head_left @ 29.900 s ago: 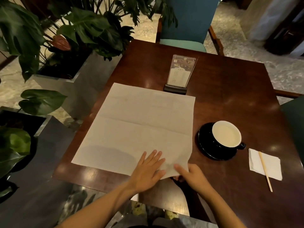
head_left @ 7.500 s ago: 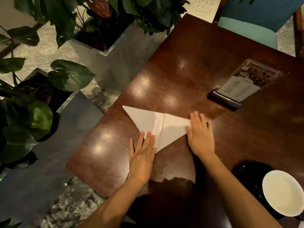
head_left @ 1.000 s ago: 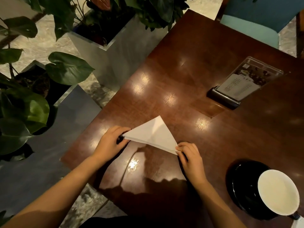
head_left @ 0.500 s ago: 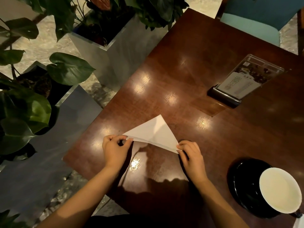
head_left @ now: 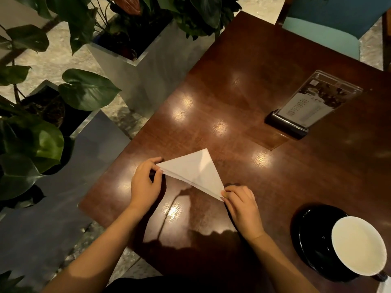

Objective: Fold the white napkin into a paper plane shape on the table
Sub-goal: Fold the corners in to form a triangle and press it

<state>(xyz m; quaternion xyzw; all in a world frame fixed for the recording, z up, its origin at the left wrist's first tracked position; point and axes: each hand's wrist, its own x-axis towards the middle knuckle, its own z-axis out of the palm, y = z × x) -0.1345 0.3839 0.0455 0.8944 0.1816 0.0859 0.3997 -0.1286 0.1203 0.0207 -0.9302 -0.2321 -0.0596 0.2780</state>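
**Position.** The white napkin [head_left: 194, 170], folded into a layered triangle, is near the 8 o'clock edge of the worktop [head_left: 232, 81], directly ahead of the person. Its long edge runs from 10 o'clock to 4 o'clock. The apex points toward 12 o'clock.

**Grip.** The left hand [head_left: 145, 185] is at the 10 o'clock tip, with its fingers [head_left: 156, 160] curled and pinching that tip. The right hand [head_left: 243, 208] is at the 4 o'clock tip, with thumb and forefinger closed on it. Neither hand is nearer: each holds one end of the long axis, and the napkin spans between them.

**Next move.** The next fold probably turns on this axis. The layers along the long edge must be kept aligned.

**Not determinable.**
- Whether the napkin rests on the worktop or is lifted clear of it. A shadow falls below it toward 6 o'clock.
- The underside and the number of layers, which are hidden.

**Cut off.** At 4 o'clock, well apart from the napkin, the cup [head_left: 357, 244] on its saucer [head_left: 306, 235] is cut by the frame edge.
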